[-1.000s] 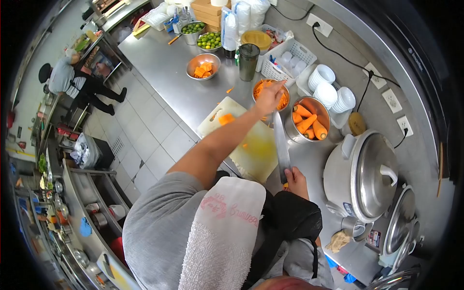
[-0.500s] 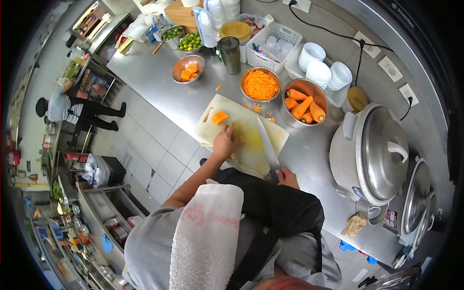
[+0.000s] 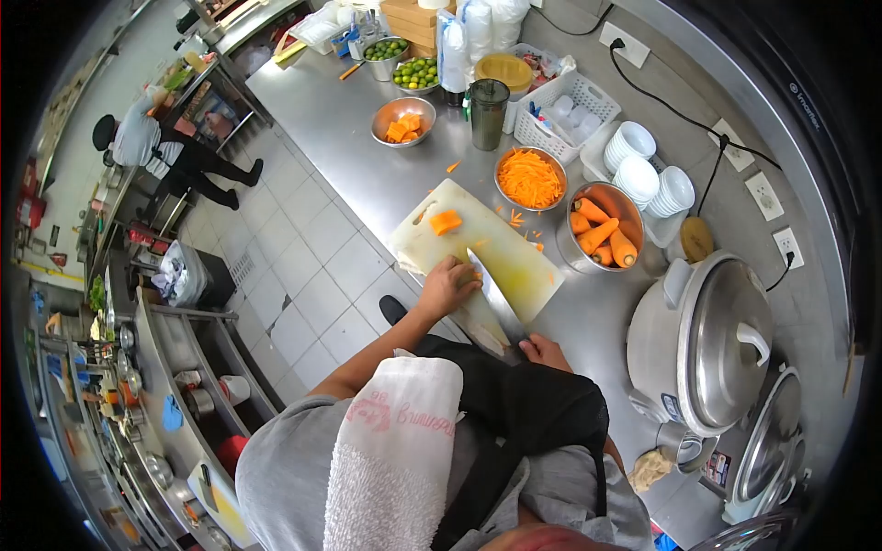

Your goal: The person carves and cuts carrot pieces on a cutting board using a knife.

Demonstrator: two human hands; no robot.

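My right hand (image 3: 546, 353) is closed round the handle of a kitchen knife (image 3: 496, 301). The long blade lies low over the white cutting board (image 3: 542, 285), its tip towards the far left. Right beside the blade, the fingers of my left hand (image 3: 450, 286) are curled down at the board's near edge. A trace of orange shows by the fingertips, but what they hold is hidden. A cut block of carrot (image 3: 446, 221) rests farther up the board, apart from both hands. Yellow-orange stains and a few shreds mark the surface.
Behind the board stand a bowl of carrot strips (image 3: 530, 178), a pot of peeled carrots (image 3: 602, 237) and a bowl of carrot chunks (image 3: 403, 122). A large lidded cooker (image 3: 703, 340) is on the right. Another person (image 3: 152, 138) works at the far left.
My left hand has gone from spread fingers to curled ones. The knife has shifted left across the board, close to those fingers. The whole view has turned slightly.
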